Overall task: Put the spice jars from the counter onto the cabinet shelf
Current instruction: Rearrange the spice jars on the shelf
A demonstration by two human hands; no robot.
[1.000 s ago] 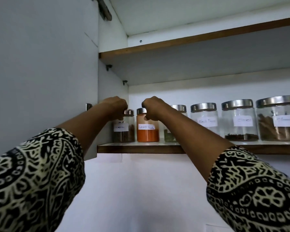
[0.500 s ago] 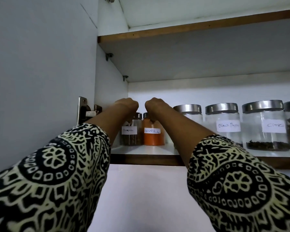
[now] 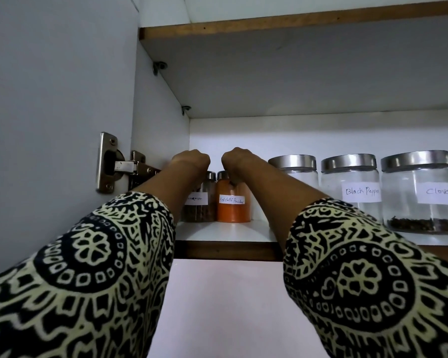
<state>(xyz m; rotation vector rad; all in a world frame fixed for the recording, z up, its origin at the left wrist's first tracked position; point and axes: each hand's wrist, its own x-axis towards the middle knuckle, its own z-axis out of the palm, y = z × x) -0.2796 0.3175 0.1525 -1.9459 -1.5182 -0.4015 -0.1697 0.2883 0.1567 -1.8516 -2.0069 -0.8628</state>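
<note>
**Up top: two small spice jars at the back left of the cabinet shelf**

Overhead, both hands reach into the open white cabinet. The left hand point(image 3: 191, 161) is curled down over the small clear glass jar of brown sticks with a white "Cinnamon" label point(image 3: 201, 204); the right hand point(image 3: 237, 161) is curled down over the small clear jar of orange powder labelled "Red chilli Powder" point(image 3: 232, 205). Whether the fingers grip the lids or only rest on them cannot be told, since the knuckles hide them. Both jars stand upright, just beside each other, on the white shelf with a brown wooden front edge point(image 3: 228, 250). At about 3 o'clock from them stand larger clear glass jars with steel lids, one labelled "Black Pepper" point(image 3: 352, 189), the next labelled "Clove" point(image 3: 422, 192). At 9 o'clock, a steel door hinge point(image 3: 114, 164).
</note>
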